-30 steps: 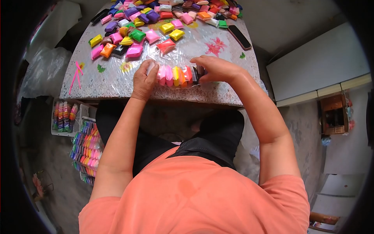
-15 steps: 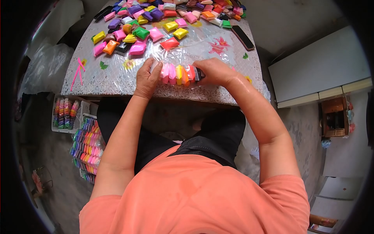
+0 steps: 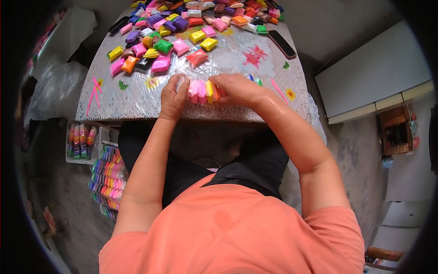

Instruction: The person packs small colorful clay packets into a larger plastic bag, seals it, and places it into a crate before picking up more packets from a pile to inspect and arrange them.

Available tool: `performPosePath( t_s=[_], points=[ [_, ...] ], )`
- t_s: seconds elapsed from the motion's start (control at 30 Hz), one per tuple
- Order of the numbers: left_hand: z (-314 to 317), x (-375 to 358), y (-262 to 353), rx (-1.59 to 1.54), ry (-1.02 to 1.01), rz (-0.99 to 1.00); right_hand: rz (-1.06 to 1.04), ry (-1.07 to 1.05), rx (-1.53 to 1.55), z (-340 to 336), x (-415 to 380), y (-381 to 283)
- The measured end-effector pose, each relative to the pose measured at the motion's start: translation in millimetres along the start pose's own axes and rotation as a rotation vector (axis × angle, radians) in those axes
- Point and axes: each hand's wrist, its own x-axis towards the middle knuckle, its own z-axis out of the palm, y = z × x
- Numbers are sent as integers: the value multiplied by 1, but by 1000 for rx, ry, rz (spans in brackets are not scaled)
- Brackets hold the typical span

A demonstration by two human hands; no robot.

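Observation:
Near the table's front edge, a row of colored packets [image 3: 200, 91] in pink, yellow and orange stands side by side between my hands. My left hand [image 3: 174, 97] is closed on the row's left end, with clear plastic at its fingertips. My right hand [image 3: 237, 90] is wrapped round the orange end and covers the packets there. Blue and green bits [image 3: 258, 81] show just beyond my right wrist. Loose colored packets [image 3: 162, 45] are heaped farther back on the table.
The patterned tablecloth [image 3: 132, 102] carries pink strips [image 3: 94, 95] at left, another pink strip [image 3: 279, 90] at right, and a phone [image 3: 281, 44] at the right edge. White baskets [image 3: 102, 135] with packed colored packets stand below left. A clear plastic bag [image 3: 57, 86] hangs at left.
My right hand has moved left along the row and now covers the red and dark packets. Blue and green bits and a pink strip have come into view at right. The camera view has shifted slightly.

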Motion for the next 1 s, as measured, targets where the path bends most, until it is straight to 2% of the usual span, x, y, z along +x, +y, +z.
performPosePath(
  t_s=[0.07, 0.17, 0.27, 0.37, 0.47, 0.5, 0.6, 0.7, 0.8, 0.83, 1.0],
  points=[
    [1, 0, -3, -13, 5, 12, 5, 12, -4, 6, 2, 2],
    [0, -1, -3, -37, -19, -72, 77, 32, 8, 6, 2, -2],
    [0, 2, -15, 125, 27, 91, 100, 1, -16, 10, 5, -2],
    [0, 0, -13, 32, -4, -33, 113, -20, -22, 12, 3, -4],
    [1, 1, -17, 16, -4, -29, 105, -3, -17, 1, -5, -13],
    [1, 1, -16, 25, 2, -6, 27, 36, -63, 2, -9, -5],
    [0, 0, -5, 30, -10, -12, 2, 171, 136, -27, -23, 2],
    [-1, -1, 0, 1, -24, -44, 119, 93, 294, -55, -35, 27],
    [1, 0, -6, -18, -15, 3, 116, 1, 60, -59, -49, 38],
    [1, 0, -7, -22, -20, -12, 167, -49, 45, -59, -52, 34],
    [0, -1, -3, -73, -45, -108, 148, -94, -28, -42, -49, 39]
  ],
)
